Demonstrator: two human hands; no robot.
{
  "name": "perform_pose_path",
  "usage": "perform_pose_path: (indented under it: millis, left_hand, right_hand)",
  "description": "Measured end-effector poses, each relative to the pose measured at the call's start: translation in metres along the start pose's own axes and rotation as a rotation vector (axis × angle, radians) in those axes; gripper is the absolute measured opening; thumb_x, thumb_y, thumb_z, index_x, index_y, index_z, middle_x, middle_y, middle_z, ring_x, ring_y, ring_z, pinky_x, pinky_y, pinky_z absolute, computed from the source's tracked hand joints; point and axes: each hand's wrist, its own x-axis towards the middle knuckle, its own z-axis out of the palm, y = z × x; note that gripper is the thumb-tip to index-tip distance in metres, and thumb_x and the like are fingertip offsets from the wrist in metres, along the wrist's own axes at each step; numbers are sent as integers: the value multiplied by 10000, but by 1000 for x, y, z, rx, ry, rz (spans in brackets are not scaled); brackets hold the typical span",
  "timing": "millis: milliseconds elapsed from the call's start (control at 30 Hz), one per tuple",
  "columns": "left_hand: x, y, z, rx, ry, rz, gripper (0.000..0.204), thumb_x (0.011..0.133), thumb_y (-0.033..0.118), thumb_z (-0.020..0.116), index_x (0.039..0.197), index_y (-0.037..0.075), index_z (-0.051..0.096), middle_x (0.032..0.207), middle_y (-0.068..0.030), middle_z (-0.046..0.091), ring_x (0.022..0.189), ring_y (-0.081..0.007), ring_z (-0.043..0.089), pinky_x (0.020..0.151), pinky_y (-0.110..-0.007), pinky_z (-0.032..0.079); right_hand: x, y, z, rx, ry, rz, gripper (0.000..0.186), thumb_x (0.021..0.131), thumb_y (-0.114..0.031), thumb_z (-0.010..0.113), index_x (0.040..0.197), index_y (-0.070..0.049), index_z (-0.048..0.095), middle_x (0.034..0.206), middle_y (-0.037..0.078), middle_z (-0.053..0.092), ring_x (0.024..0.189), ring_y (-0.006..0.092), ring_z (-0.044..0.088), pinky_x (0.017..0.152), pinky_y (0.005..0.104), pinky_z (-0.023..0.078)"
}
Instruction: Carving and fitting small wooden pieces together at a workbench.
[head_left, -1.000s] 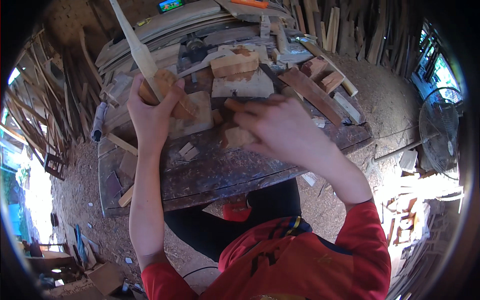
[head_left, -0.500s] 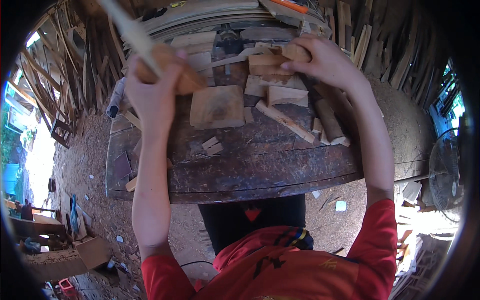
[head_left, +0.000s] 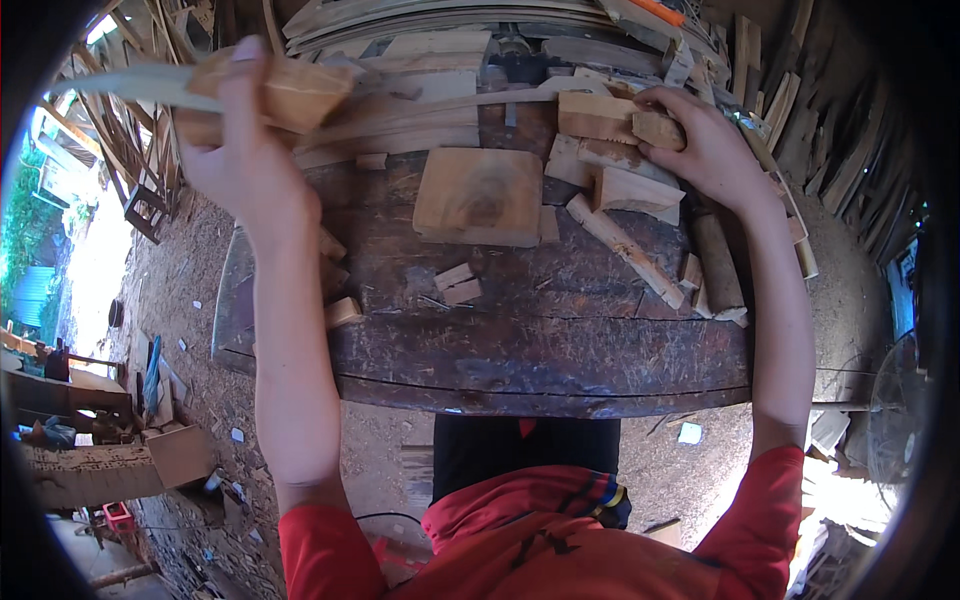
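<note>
My left hand [head_left: 240, 150] is raised over the far left of the bench, closed around a pale wooden block [head_left: 300, 92] and a long pale strip [head_left: 130, 86] that points left. At the far right, my right hand [head_left: 708, 150] has its thumb and fingers closed on a small wood block [head_left: 657, 130]. That block touches the end of a larger rectangular block [head_left: 595, 117]. Just nearer lies a block with a curved top [head_left: 635, 192]. A thick square board [head_left: 478, 198] rests flat in the middle of the bench.
The dark, worn workbench [head_left: 540, 350] has small offcuts [head_left: 458, 284] on it. A long stick [head_left: 625, 250] and a rounded wooden piece [head_left: 718, 265] lie near my right forearm. Long planks [head_left: 400, 40] are stacked along the back. A fan [head_left: 897, 420] stands at right.
My left hand has swung left with the wood, and the strip has turned from upright to nearly level. My right hand stays on its small block. The whole view has shifted.
</note>
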Motion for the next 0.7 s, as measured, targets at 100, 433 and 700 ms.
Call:
perform_pose_path:
  millis: [100,433,700]
  left_hand:
    - [9,9,-6,0,72,87,519,807,252,823,1181,-33,605,1138,-125,628,1036,-192,640,881,-368,560]
    - [4,8,-5,-53,135,89,468,814,263,807,1168,14,629,1139,-95,630,1017,-192,633,881,-369,547]
    - [-39,2,15,212,-258,-77,593,788,395,857,1182,5,645,1056,-82,668,953,-152,649,870,-291,503]
  right_hand:
    - [4,-2,-12,17,48,-76,477,850,-231,775,1279,-81,631,1255,143,672,1160,327,647,1010,412,497]
    - [-8,-71,-58,537,385,-175,473,837,-158,808,1281,-79,668,1243,40,671,1173,153,608,1030,308,458]
    - [-43,-99,-44,569,94,-225,617,708,-200,899,1263,-43,680,1249,68,693,1145,194,649,1007,337,480]
